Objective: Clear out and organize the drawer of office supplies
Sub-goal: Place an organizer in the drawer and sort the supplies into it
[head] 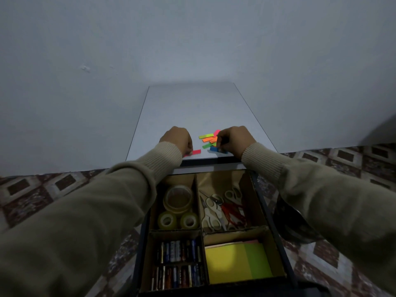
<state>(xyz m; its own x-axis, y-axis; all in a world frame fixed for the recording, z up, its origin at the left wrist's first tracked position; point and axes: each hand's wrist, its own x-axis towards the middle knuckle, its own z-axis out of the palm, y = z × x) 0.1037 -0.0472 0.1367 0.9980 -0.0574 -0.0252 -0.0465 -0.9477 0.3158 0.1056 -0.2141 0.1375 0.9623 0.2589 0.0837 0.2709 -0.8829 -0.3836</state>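
Here both hands work at the near edge of a white bench (192, 108), above an open drawer (276, 236) pulled out toward the person. The left hand (176, 140) has its fingers curled down onto one end of a pink sticky tab (196, 152), which lies flat on the bench with its long axis running roughly left to right, its free end pointing right and slightly away. The right hand (232, 139) has its fingers curled and pinched on a blue sticky tab (214, 149) at the bench edge, the tab also lying about left to right. Between the hands, just beyond the blue tab, a loose cluster of coloured tabs (209, 138) is scattered: yellow-green, orange, green and pink strips, mostly lying crosswise but fanned at different angles, some overlapping. The drawer is split by cardboard dividers into four compartments. The far left one holds tape rolls (178, 209), a large clear roll lying flat behind two smaller rolls that stand side by side. The far right one holds several pairs of scissors (220, 209), white-handled and red-handled, piled with their long axes running mostly front to back. The near left compartment holds batteries (177, 262) in two rows, each battery's long axis pointing front to back. The near right compartment holds a flat stack of sticky notes (235, 262), yellow and green on top with a pink edge showing behind. Patterned floor tiles (32, 189) lie on either side, and both forearms wear beige ribbed sleeves (120, 189).
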